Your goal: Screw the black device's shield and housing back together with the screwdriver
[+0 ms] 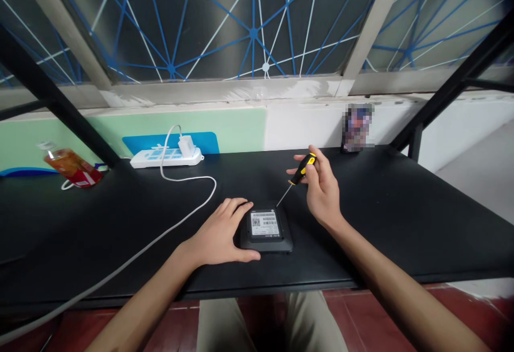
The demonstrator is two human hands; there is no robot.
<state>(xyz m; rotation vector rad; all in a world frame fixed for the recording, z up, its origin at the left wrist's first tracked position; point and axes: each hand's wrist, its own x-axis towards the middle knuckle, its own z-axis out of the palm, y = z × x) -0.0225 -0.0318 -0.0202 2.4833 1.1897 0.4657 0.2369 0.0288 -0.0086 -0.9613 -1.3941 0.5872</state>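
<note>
Head view. Black box (266, 230), label side up, lies on the bench (401, 223) near its front edge. Left hand (220, 234) lies flat against the box's left side, fingers spread open. Right hand (321, 188), just behind and right of the box, fingers closed on a yellow-and-black screwdriver (297, 177), whose tip points at the box's rear edge. Power strip (166, 156) and bottle (74, 167) lie far left behind the box.
</note>
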